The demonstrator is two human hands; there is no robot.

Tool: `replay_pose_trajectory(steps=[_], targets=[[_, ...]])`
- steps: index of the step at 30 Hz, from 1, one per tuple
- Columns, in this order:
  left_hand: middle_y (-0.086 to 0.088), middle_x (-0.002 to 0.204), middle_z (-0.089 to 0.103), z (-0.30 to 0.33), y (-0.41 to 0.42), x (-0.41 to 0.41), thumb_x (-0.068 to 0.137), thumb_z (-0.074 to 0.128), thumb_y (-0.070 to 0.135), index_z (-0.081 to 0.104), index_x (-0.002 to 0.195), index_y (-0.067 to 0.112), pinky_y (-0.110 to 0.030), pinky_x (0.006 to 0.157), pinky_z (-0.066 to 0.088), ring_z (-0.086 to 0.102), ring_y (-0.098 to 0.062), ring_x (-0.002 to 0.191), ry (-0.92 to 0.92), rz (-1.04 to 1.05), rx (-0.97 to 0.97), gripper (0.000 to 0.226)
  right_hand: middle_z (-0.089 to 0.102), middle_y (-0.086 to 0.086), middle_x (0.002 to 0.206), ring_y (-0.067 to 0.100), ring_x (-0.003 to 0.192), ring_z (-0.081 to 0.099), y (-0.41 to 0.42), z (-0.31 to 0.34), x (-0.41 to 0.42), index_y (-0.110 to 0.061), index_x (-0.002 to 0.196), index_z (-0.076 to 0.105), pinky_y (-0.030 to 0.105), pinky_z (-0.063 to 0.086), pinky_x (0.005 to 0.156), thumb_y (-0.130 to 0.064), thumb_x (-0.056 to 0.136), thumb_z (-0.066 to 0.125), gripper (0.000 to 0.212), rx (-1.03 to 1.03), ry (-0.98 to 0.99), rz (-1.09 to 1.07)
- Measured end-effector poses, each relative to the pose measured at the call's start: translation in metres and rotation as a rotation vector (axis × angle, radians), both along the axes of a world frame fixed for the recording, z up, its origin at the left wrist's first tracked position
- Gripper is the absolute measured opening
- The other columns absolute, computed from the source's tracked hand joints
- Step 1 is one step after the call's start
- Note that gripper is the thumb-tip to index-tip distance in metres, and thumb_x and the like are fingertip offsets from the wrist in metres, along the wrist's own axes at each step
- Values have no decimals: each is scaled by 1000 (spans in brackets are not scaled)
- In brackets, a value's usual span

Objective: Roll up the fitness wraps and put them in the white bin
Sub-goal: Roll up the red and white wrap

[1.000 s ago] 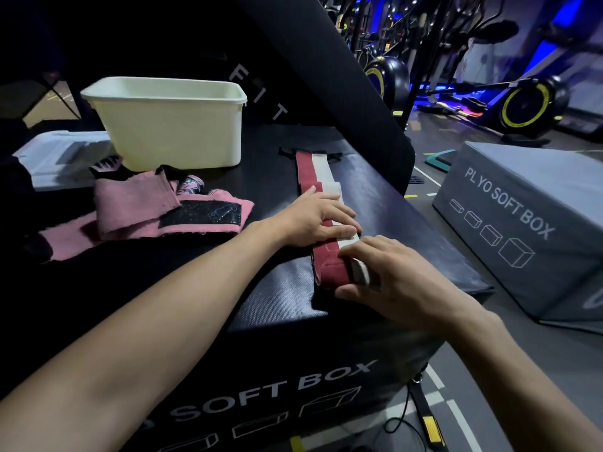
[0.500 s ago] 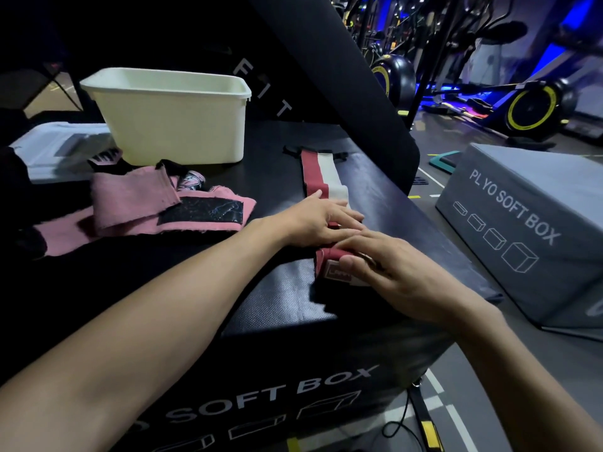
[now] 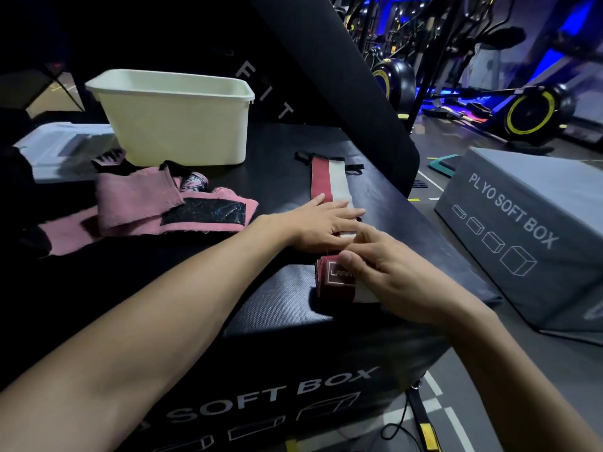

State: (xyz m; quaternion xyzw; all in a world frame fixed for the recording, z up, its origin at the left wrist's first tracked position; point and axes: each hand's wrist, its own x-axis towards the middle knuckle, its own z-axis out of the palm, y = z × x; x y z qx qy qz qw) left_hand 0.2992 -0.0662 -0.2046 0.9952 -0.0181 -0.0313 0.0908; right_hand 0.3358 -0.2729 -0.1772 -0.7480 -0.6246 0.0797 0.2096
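Note:
A red and white wrap [image 3: 329, 181] lies stretched away from me on the black soft box [image 3: 277, 298]. Its near end is a thick roll [image 3: 336, 282] with a red label facing me. My right hand [image 3: 394, 275] grips that roll, thumb on the label. My left hand [image 3: 323, 223] lies flat on the strip just beyond the roll, fingers spread. A pink wrap [image 3: 140, 207] with a black velcro patch lies loosely folded to the left. The white bin [image 3: 176, 115] stands behind it at the back; its inside is hidden.
A small rolled wrap [image 3: 194, 182] sits between the pink wrap and the bin. A grey soft box [image 3: 528, 230] stands on the floor at right. A black slanted pad [image 3: 332, 70] rises behind the strip. Exercise bikes [image 3: 532, 112] fill the far right.
The roll at the near end has grown and turned so its label faces me. The free strip is shorter. My left hand stays pressed on the strip.

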Motion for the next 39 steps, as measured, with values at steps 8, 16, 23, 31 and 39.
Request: replay_pose_trajectory(steps=[8,16,23,31,39], targets=[[12,171,14,0,1,1,102,27,62,30,155,51,-56,125,-8,-1,-16,158,-5,-2,-55,54,66,-25,87,-7,83,58,6,8,14,-31,82,70,20,43,75,-39,105,52,30,-56,124,47],[9,170,18,7,-4,1,105,49,43,30,160,29,-54,125,-9,1,-16,158,6,25,-66,60,58,-14,71,-3,68,55,16,7,16,-30,83,68,18,37,60,-31,93,74,12,129,41,-15],[10,167,24,9,-7,-4,105,51,34,46,152,26,-51,126,-8,5,-18,158,-11,12,-68,49,59,-13,76,2,73,55,27,4,6,-18,83,73,17,39,66,-25,87,79,10,185,-54,-146],[12,170,19,2,0,3,108,41,45,32,159,33,-51,126,-9,3,-15,158,-9,19,-69,53,72,-4,76,25,69,64,15,-6,-3,-25,80,73,34,48,61,-46,82,76,21,405,-295,-218],[13,169,19,-1,4,5,107,30,55,33,154,50,-51,125,-10,3,-14,158,-16,3,-103,47,66,-14,125,10,114,54,-10,-15,10,-27,119,66,29,40,85,-66,71,75,63,156,-273,-18]])
